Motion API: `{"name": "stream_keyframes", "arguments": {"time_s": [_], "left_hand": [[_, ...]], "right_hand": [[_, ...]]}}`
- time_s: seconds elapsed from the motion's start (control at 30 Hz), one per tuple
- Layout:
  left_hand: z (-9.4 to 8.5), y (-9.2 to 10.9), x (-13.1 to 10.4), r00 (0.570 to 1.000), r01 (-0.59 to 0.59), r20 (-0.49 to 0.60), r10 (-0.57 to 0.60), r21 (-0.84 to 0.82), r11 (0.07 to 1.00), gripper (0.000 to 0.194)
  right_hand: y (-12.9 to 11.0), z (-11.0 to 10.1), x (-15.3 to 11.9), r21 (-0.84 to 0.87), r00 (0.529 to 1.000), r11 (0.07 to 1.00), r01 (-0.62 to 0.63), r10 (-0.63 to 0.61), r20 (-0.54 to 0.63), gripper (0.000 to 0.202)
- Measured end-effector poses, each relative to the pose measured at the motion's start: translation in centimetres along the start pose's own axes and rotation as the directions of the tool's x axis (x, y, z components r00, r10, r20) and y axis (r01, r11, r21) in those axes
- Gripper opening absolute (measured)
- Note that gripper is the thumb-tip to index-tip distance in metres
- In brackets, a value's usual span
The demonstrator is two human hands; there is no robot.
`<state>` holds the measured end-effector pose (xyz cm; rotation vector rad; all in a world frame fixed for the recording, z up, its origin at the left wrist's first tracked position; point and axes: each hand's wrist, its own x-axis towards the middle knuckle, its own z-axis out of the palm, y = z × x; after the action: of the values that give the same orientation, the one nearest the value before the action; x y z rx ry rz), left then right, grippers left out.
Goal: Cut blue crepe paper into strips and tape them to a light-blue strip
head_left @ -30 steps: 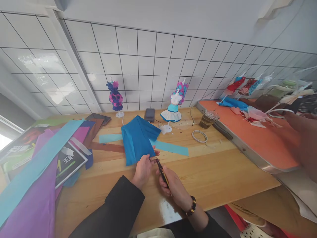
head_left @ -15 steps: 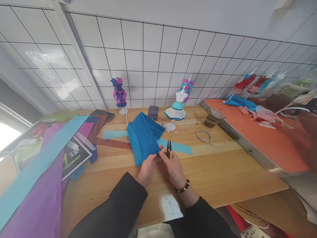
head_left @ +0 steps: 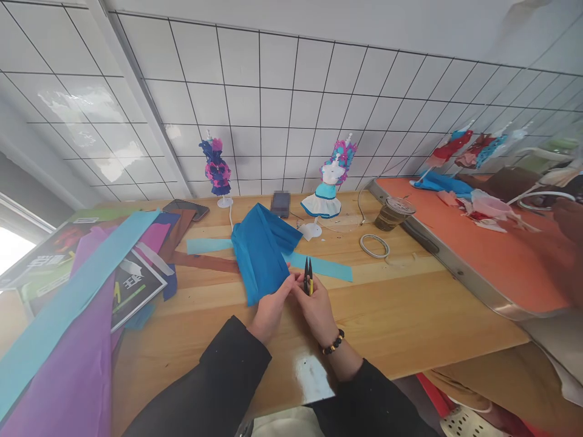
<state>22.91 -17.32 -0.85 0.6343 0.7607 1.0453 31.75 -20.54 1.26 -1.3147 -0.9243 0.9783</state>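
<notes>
A folded blue sheet of thin crepe paper or cloth point(head_left: 259, 258) lies on the table in front of me. My left hand point(head_left: 272, 308) is closed at its lower right corner, thumb and finger pinched together there. Against those fingertips press the thumb and forefinger of my right hand point(head_left: 319, 311); whatever is between them is too small to make out. Small thread snips point(head_left: 308, 278) with dark blades and a yellow part are tucked in my right hand, points upward. A light blue strip point(head_left: 325, 267) runs out from under the sheet, and a brown strip point(head_left: 207, 261) shows on its left.
Coloured sheets point(head_left: 86, 309) and magazines point(head_left: 136, 291) cover the left side. Behind stand dressed mini mannequins point(head_left: 217, 170) point(head_left: 327, 194), a phone point(head_left: 189, 209) and a dark device point(head_left: 280, 204). To the right are a tape roll point(head_left: 374, 246), a cup point(head_left: 392, 213) and an orange-topped table point(head_left: 492, 255).
My fingertips have come together at the sheet's corner, the left ones now covering it. The snips stand slightly more upright. The view has shifted a little.
</notes>
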Motion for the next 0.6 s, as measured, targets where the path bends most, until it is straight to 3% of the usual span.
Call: {"name": "stream_keyframes", "arguments": {"time_s": [0.13,0.23,0.33,0.5,0.6], "left_hand": [[-0.7,-0.6,0.5,0.993,-0.084,-0.074,0.093,0.119,0.989,0.033],[-1.0,-0.6,0.8,0.985,-0.048,-0.154,0.084,0.225,0.973,0.029],[-1.0,-0.1,0.9,0.981,-0.053,-0.163,0.107,0.306,0.95,0.027],[-0.9,2.4,-0.1,0.972,-0.143,-0.139,0.191,0.294,0.945,0.022],[-1.4,4.6,-1.2,0.979,-0.159,-0.084,0.188,0.268,0.95,0.024]], "right_hand": [[-0.1,0.3,-0.3,-0.011,0.999,1.0,-0.025,0.026,0.029,0.022],[-0.1,0.5,-0.3,-0.003,0.999,1.0,-0.015,0.015,0.041,0.018],[0.0,0.2,0.0,0.032,1.0,0.999,-0.025,0.025,-0.002,0.021],[0.5,-0.5,0.9,0.201,0.986,0.967,-0.157,0.165,-0.023,0.033],[0.5,-0.8,1.0,0.263,0.988,0.954,-0.147,0.152,-0.001,0.035]]}}
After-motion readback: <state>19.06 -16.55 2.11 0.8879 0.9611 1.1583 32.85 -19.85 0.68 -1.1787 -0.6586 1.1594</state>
